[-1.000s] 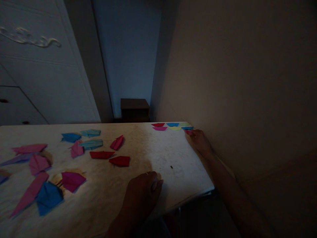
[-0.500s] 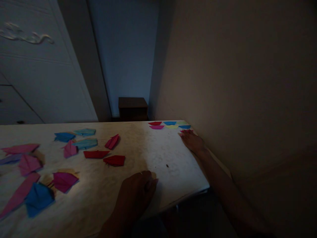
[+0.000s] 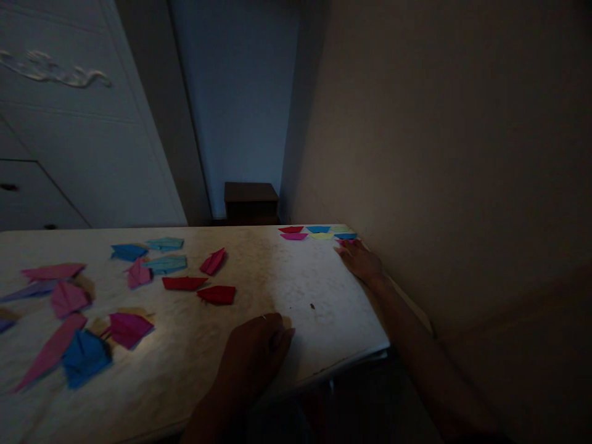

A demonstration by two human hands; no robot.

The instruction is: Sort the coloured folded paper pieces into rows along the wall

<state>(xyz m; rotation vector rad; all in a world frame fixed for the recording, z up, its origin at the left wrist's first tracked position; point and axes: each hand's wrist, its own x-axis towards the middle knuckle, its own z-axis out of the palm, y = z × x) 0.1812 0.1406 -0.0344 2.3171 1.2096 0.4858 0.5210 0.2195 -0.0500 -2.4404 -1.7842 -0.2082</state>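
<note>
My right hand (image 3: 359, 260) reaches to the table's far right corner. Its fingertips are on a pink folded paper boat (image 3: 345, 242), partly hidden under them. Just beyond lies a blue paper boat (image 3: 345, 235), beside a yellow one (image 3: 321, 236) and a magenta one (image 3: 294, 237). Behind these are a red boat (image 3: 291, 230), another blue one (image 3: 318, 229) and a pale green one (image 3: 340, 229). My left hand (image 3: 259, 342) rests near the front edge with its fingers curled in, and I see nothing in it.
On the left of the table (image 3: 259, 265) lie several loose folded papers, among them red (image 3: 217, 295), light blue (image 3: 165, 265), magenta (image 3: 129, 329) and blue (image 3: 86, 357) ones. A wall (image 3: 439, 154) runs along the right side. A brown box-like stand (image 3: 251, 192) is behind the table.
The view has turned slightly left, so the papers sit a little further right in the picture. Both hands stay nearly where they were, the right still at the pink boat.
</note>
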